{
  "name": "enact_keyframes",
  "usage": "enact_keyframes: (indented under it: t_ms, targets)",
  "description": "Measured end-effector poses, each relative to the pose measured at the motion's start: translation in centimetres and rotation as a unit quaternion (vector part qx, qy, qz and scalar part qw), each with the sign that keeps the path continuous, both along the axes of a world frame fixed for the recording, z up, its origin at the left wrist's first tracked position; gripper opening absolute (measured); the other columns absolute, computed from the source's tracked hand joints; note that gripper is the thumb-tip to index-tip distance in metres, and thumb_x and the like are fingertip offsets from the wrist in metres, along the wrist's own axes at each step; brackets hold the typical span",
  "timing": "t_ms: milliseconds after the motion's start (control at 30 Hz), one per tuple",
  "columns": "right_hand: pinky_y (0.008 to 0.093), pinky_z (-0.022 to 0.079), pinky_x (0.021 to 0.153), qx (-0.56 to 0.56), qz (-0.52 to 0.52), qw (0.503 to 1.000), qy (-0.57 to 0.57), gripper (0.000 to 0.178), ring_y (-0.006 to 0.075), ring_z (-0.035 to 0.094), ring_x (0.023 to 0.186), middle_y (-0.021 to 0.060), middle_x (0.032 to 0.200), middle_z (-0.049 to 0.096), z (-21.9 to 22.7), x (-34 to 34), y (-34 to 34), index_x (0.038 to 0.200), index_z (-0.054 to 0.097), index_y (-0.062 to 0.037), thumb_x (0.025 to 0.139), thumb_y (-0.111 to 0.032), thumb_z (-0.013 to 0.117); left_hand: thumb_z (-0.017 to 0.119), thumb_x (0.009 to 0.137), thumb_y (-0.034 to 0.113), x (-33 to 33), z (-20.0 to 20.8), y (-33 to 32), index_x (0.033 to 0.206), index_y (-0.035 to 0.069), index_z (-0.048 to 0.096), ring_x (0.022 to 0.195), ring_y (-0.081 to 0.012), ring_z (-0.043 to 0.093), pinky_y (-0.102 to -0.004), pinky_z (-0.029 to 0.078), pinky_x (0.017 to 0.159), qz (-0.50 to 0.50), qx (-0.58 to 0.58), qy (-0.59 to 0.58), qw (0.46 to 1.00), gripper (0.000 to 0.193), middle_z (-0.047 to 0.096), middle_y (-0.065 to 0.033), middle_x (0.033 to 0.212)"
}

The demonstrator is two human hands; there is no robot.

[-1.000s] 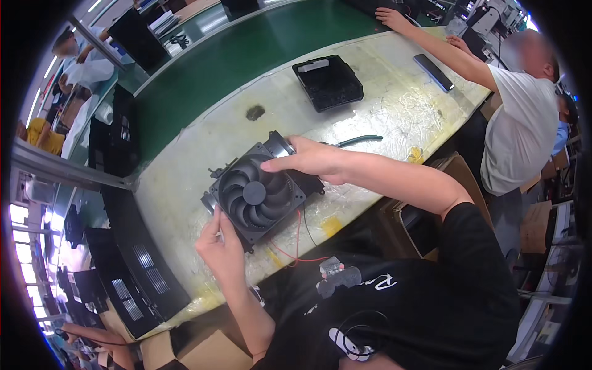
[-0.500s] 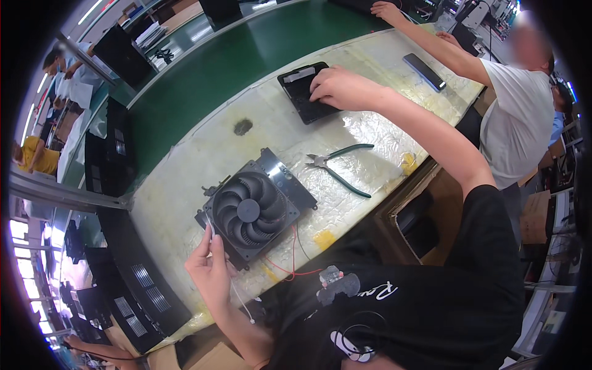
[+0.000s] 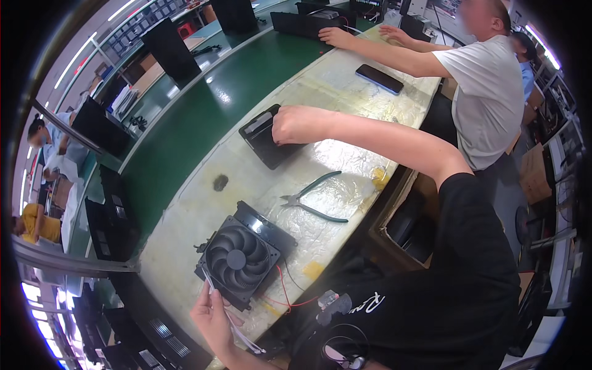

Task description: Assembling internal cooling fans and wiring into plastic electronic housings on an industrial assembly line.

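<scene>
My left hand (image 3: 213,317), at the near left, pinches thin white strips (image 3: 248,342) that look like cable ties; their ends hang below the fingers. Right beside it lies a black fan (image 3: 237,259) in a square frame, fixed to a dark metal plate (image 3: 262,227). Red and black wires (image 3: 287,290) run from the fan towards me. Stretched out ahead, my right hand (image 3: 300,125) is closed over a shallow black tray (image 3: 271,154). Its curled fingertips hide whatever they hold. Diagonal cutters (image 3: 311,203) with green handles lie spread between the fan and my right forearm.
A phone (image 3: 378,79) lies farther up the table's film-covered top (image 3: 191,209). Past its far edge runs a green surface (image 3: 203,114). A co-worker in a white shirt (image 3: 484,92) works at the upper right. An open cardboard box (image 3: 394,228) stands below the near edge.
The head view has shifted, so the table things sit lower and further left. My right hand's fingers have curled tighter over the tray. More of the white strips' tails show below my left hand.
</scene>
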State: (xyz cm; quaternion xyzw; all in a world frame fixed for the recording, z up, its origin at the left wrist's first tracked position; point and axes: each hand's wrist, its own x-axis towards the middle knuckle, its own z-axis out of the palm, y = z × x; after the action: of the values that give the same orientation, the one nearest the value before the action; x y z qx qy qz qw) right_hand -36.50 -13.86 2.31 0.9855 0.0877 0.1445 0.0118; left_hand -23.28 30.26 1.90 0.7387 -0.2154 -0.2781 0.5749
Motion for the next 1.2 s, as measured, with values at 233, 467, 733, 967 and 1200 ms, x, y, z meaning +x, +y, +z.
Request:
enact_keyframes:
  t_ms: [233, 467, 733, 967, 1200]
  targets:
    - [0.0371, 0.050, 0.078, 0.153, -0.028, 0.979, -0.132, 0.012, 0.0266, 0.065, 0.082, 0.0082, 0.085, 0.069, -0.2, -0.4, 0.2, 0.089, 0.071, -0.0053, 0.082, -0.015, 0.069, 0.056, 0.097, 0.009, -0.8, -0.8, 0.3, 0.131, -0.006, 0.054, 0.039, -0.0091, 0.049, -0.0232, 0.036, 0.034, 0.035, -0.002, -0.005, 0.999, 0.037, 0.056, -0.0045, 0.066]
    - [0.0237, 0.051, 0.073, 0.386, -0.177, 0.877, -0.222, 0.018, 0.0080, 0.064, 0.077, 0.0041, 0.082, 0.071, 0.5, -0.9, 1.0, 0.099, 0.072, -0.0036, 0.085, -0.014, 0.073, 0.058, 0.097, 0.009, -1.3, -0.6, -0.5, 0.129, -0.007, 0.057, 0.042, -0.0054, 0.047, -0.0213, 0.035, 0.038, 0.048, 0.026, -0.046, 0.997, 0.036, 0.054, -0.0020, 0.057]
    - [0.0224, 0.051, 0.079, 0.552, -0.152, 0.797, -0.195, 0.031, 0.0077, 0.065, 0.085, 0.0052, 0.095, 0.073, 1.3, -1.0, 2.4, 0.120, 0.066, 0.0000, 0.091, -0.011, 0.068, 0.057, 0.097, 0.006, -1.1, -0.3, -0.4, 0.128, -0.007, 0.057, 0.043, -0.0034, 0.042, -0.0211, 0.031, 0.038, 0.037, 0.006, 0.000, 0.999, 0.034, 0.051, 0.0012, 0.057]
    - [0.0232, 0.052, 0.083, 0.617, -0.084, 0.768, -0.148, 0.025, 0.0119, 0.067, 0.089, 0.0098, 0.095, 0.072, 4.2, 0.7, 8.0, 0.115, 0.067, 0.0044, 0.092, -0.007, 0.065, 0.059, 0.096, 0.008, -1.0, -1.3, 0.3, 0.125, -0.005, 0.060, 0.044, -0.0022, 0.040, -0.0199, 0.029, 0.040, 0.074, -0.014, 0.016, 0.997, 0.032, 0.051, 0.0021, 0.059]
    - [0.0310, 0.054, 0.085, 0.645, 0.030, 0.763, 0.025, 0.010, 0.0194, 0.069, 0.094, 0.0190, 0.100, 0.071, 5.8, 3.3, 13.5, 0.090, 0.069, 0.0029, 0.091, -0.005, 0.063, 0.063, 0.093, 0.005, -1.3, -2.5, 1.1, 0.118, -0.006, 0.065, 0.046, -0.0061, 0.051, -0.0204, 0.040, 0.039, 0.104, -0.087, 0.023, 0.991, 0.027, 0.062, -0.0066, 0.070]
